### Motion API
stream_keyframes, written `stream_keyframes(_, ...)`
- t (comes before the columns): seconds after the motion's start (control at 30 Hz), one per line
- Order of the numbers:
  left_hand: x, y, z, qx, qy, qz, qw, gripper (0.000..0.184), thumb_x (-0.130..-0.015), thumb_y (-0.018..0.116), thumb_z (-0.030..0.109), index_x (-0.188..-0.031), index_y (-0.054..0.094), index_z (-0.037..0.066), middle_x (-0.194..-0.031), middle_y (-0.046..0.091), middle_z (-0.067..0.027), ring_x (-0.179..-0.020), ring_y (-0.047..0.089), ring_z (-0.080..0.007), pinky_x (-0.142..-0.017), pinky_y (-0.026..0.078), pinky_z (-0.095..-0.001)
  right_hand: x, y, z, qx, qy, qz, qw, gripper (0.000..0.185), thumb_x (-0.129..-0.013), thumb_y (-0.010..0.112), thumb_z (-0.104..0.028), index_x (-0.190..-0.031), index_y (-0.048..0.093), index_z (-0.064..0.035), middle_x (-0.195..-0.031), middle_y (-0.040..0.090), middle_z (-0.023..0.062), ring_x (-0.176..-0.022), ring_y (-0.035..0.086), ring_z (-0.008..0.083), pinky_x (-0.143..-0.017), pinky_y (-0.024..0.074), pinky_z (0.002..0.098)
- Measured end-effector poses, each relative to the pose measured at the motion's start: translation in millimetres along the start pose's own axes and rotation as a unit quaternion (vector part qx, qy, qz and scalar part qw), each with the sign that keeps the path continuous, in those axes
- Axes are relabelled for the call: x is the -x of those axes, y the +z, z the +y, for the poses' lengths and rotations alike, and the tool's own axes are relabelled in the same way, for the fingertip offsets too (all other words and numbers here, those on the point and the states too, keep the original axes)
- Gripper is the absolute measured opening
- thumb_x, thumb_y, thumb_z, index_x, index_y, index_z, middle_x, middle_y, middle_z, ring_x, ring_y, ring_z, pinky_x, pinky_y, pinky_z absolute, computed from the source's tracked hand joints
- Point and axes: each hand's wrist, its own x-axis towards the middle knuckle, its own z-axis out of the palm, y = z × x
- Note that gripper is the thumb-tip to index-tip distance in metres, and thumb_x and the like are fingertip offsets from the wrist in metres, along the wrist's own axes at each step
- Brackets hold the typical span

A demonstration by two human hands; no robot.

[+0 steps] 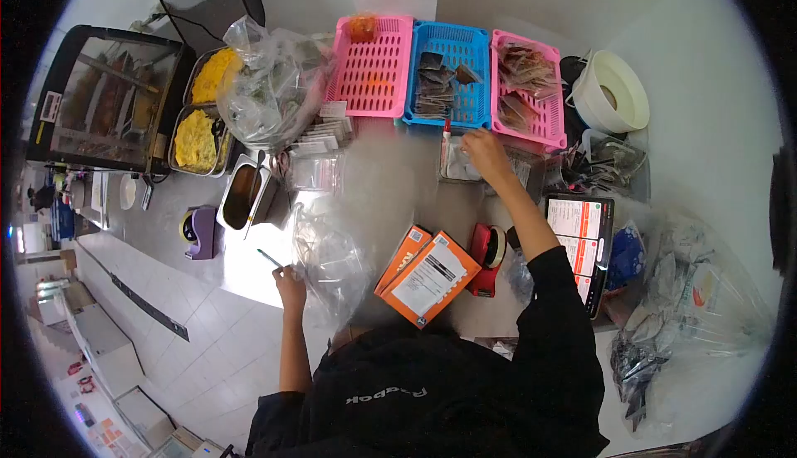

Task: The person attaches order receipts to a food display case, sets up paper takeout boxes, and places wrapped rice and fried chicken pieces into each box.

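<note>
My left hand [289, 288] is closed around a thin pen [267, 256], near the table's front left edge. Beside it lies a crumpled clear plastic bag [334, 250]. My right hand [484, 153] reaches over a shallow clear container [454, 163] with white contents. Its fingers are bunched together, and anything between them is too small to make out. A red-capped marker [446, 136] stands at the container's left end. Two orange packages [433, 275], the front one with a white printed label, lie in front of my body.
Along the back stand a pink basket [371, 68], a blue basket [427, 39] and a second pink basket [548, 122], holding sachets. A tablet [599, 242], a red tape dispenser [481, 269] and a white bucket [594, 97] are right. Left are a metal pan [264, 197] and purple dispenser [199, 238].
</note>
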Motion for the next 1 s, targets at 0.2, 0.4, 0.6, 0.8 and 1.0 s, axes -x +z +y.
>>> stream_keyframes(0.2,-34.0,-18.5,34.3,0.02,0.165,0.044,0.985,0.024,-0.078,0.05,-0.006,-0.101,0.051,-0.008,-0.106,0.048,-0.0225,-0.101,0.049,-0.0392,-0.088,0.043,-0.0424,-6.3,-28.5,-15.7,0.018,0.041,0.008,0.999,0.014,-0.075,0.06,-0.005,-0.088,0.056,-0.0036,-0.079,0.059,0.0143,-0.085,0.059,0.0334,-0.069,0.0492,0.0441)
stream_keyframes(0.4,-34.6,-32.7,46.0,-0.026,0.168,-0.028,0.985,0.022,-0.077,0.055,-0.002,-0.099,0.053,-0.005,-0.104,0.051,-0.0189,-0.099,0.05,-0.0378,-0.086,0.043,-0.0422,-8.0,-36.7,-16.7,-0.077,0.046,0.012,0.996,0.007,-0.076,0.059,-0.003,-0.083,0.055,-0.0025,-0.076,0.058,0.0157,-0.077,0.059,0.0365,-0.065,0.0474,0.0449)
stream_keyframes(0.6,0.4,-25.2,48.2,-0.06,0.257,-0.058,0.963,0.034,-0.071,0.063,0.002,-0.102,0.051,-0.004,-0.105,0.051,-0.0166,-0.102,0.049,-0.0347,-0.088,0.045,-0.0405,-7.4,-50.4,-12.6,-0.091,0.051,0.01,0.994,0.004,-0.076,0.06,-0.003,-0.077,0.056,-0.0005,-0.074,0.059,0.0186,-0.073,0.059,0.0352,-0.064,0.0463,0.0432)
stream_keyframes(0.8,-26.6,-28.6,43.5,-0.074,0.242,-0.058,0.966,0.025,-0.072,0.06,0.003,-0.095,0.053,-0.003,-0.1,0.051,-0.0166,-0.096,0.05,-0.0344,-0.084,0.046,-0.0416,-12.1,-68.4,-12.6,-0.085,0.039,0.038,0.995,0.005,-0.079,0.058,-0.003,-0.083,0.059,-0.0009,-0.076,0.06,0.0213,-0.071,0.06,0.0372,-0.064,0.0471,0.0432)
stream_keyframes(1.0,-62.5,-57.4,73.6,0.032,0.092,-0.101,0.99,0.024,-0.083,0.053,0.008,-0.1,0.052,-0.008,-0.076,0.058,-0.0183,-0.071,0.062,-0.0302,-0.062,0.052,-0.0379,0.6,-105.9,-19.4,-0.296,0.164,0.027,0.94,0.015,-0.08,0.055,0.002,-0.091,0.064,-0.0008,-0.078,0.064,0.0123,-0.071,0.064,0.0187,-0.066,0.05,0.0311)
